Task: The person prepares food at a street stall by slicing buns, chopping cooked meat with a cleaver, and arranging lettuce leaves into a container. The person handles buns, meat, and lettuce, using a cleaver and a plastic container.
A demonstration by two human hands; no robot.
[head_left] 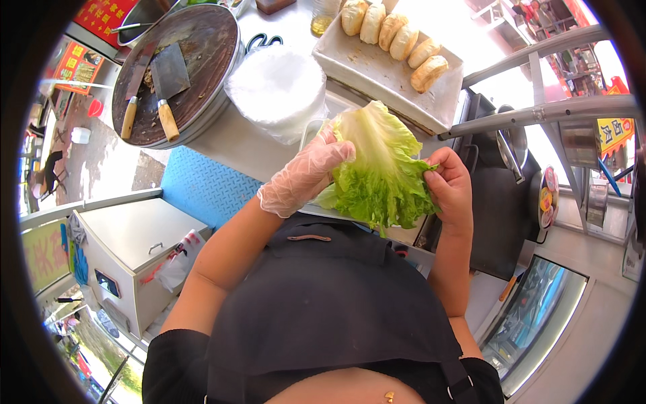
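A broad green lettuce leaf (378,166) is stretched between my two hands, its pale rib towards the top. My left hand (308,171), in a clear plastic glove, grips the leaf's left edge near the base. My bare right hand (449,184) pinches the frilly right edge between thumb and fingers. Beneath the leaf, a white tray (308,134) shows only in part, with more lettuce (325,198) at its lower left. The leaf hides most of that tray.
Two cleavers (170,70) lie on a round wooden chopping block (212,40) at upper left. Beside it sits a stack of clear plastic bags (277,86). A metal tray (363,76) holds several baked buns (404,41). Metal rails (545,111) and a dark griddle (497,217) stand at right.
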